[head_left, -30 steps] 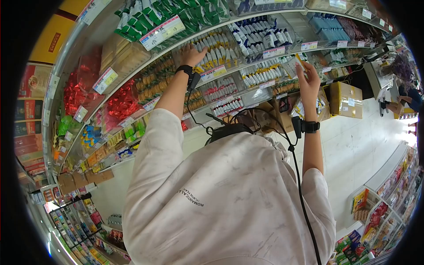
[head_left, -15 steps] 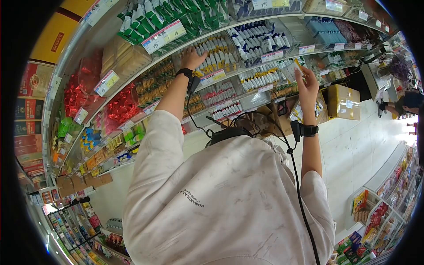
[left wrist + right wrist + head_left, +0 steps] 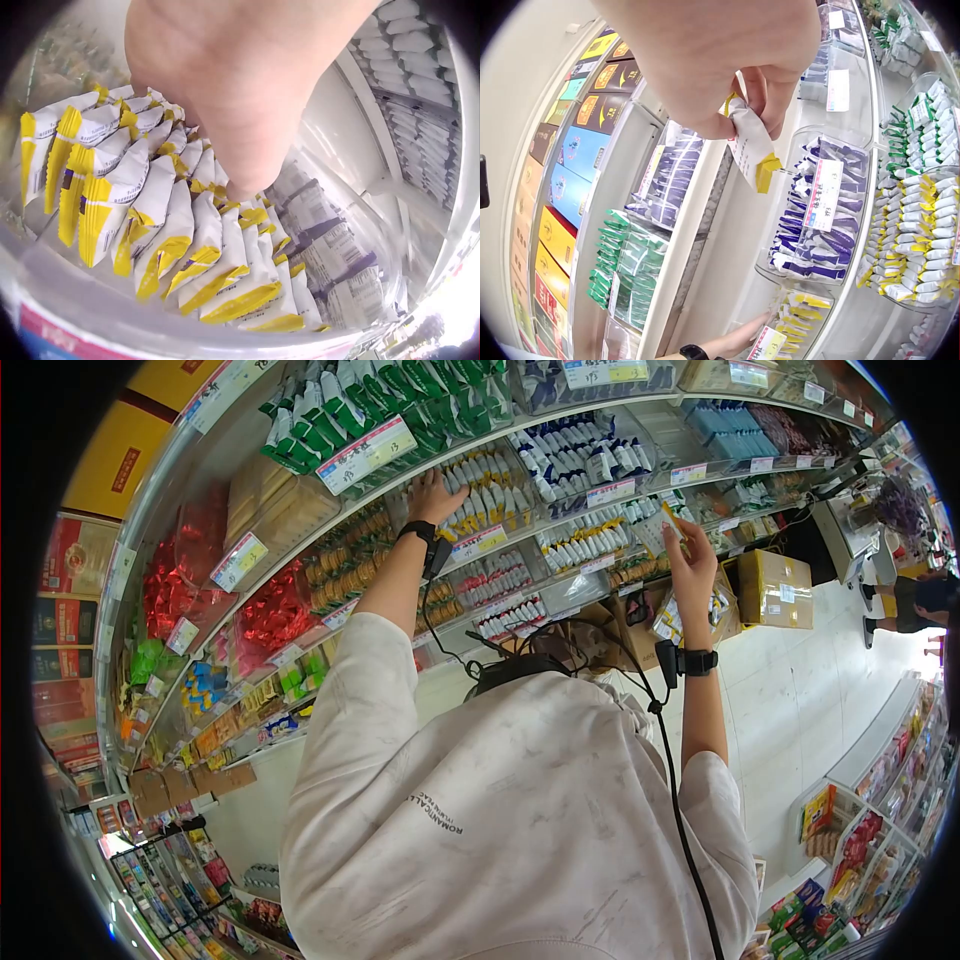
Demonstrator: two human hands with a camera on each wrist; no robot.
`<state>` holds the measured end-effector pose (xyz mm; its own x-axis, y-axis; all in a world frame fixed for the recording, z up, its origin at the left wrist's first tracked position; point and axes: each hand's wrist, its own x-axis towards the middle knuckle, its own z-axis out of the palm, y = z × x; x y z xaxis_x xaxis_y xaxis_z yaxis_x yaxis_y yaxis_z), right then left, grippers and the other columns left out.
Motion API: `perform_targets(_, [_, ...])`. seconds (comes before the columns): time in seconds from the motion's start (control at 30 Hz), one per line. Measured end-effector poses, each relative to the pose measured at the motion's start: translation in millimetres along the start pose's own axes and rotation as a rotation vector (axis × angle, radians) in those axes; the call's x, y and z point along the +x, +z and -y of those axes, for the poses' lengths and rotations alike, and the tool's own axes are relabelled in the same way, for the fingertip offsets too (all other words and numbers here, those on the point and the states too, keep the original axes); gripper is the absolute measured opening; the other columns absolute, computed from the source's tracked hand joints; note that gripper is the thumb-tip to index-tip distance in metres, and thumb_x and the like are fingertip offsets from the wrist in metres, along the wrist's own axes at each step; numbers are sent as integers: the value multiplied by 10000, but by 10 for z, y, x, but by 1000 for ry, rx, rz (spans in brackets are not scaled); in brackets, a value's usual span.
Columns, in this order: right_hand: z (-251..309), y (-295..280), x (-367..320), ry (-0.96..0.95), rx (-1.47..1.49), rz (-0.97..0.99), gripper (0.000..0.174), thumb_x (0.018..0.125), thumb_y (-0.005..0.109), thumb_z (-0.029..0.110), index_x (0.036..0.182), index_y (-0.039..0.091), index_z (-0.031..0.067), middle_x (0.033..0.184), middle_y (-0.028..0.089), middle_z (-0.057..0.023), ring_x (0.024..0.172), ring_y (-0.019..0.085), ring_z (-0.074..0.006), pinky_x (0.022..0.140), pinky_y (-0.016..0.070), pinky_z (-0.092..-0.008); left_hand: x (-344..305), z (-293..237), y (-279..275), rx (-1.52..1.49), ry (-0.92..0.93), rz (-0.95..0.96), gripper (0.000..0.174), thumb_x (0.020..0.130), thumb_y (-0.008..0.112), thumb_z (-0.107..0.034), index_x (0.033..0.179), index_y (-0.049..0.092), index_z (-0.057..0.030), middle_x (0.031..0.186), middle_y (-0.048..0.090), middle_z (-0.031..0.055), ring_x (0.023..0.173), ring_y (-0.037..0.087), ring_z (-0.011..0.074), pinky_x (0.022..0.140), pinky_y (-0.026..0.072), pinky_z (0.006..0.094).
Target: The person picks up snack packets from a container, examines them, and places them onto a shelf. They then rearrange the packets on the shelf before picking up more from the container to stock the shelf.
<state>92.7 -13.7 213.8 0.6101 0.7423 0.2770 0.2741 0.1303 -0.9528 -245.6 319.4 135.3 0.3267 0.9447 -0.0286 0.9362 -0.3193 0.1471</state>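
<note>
In the left wrist view the left hand [image 3: 225, 82] lies over rows of white-and-yellow packets [image 3: 176, 247] in a clear bin; its thumb tip touches the packets and the other fingertips are hidden. The head view has that hand [image 3: 434, 498] at the bin's left part. The right hand [image 3: 727, 67] pinches one white-and-yellow packet [image 3: 751, 146] between thumb and fingers, held in the air in front of the shelves. In the head view, the right hand [image 3: 692, 556] is raised beside the lower shelf.
Green-and-white packets [image 3: 345, 400] fill the shelf above, and purple-and-white packets [image 3: 817, 217] the neighbouring bin. Red foil packets [image 3: 275, 605] lie to the left. A taped carton [image 3: 775, 592] stands on the floor at the right. A black cable [image 3: 690, 820] hangs over the person's back.
The right hand has lowered slightly and still pinches the packet. The left hand stays at the same bin, with little visible movement.
</note>
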Motion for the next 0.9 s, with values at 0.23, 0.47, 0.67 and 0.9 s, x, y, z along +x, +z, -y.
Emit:
perform_targets(0.23, [14,-3,-20,-1,4,3,296,974,694,122,1183,631,-78,1122,677,-121,1024,642,-135,852,549,-281,41,-27,-33,-6,11,7,963,886,535,-692,1564,352,-33,1656,279,143,1531,190,419,1228,273,503])
perform_targets(0.47, [48,-6,-55,24,4,5,300,974,691,119,1191,630,-79,1138,675,-128,1036,644,-137,866,548,-278,168,-98,14,54,122,-40,954,866,560,-686,1536,404,-25,1639,320,147,1503,260,415,1199,315,499])
perform_targets(0.67, [92,-61,-86,44,-24,-12,306,972,695,124,1193,630,-78,1152,671,-127,1041,635,-130,868,545,-275,196,-148,6,74,100,25,962,856,560,-705,1529,418,-32,1622,352,150,1504,275,391,1184,327,517])
perform_targets(0.9, [11,-103,-142,54,-58,-32,313,968,705,140,1183,633,-75,1144,664,-121,1030,625,-129,867,542,-278,267,-245,-55,48,106,-5,1000,840,568,-715,1556,375,-44,1624,350,149,1498,292,399,1192,317,513])
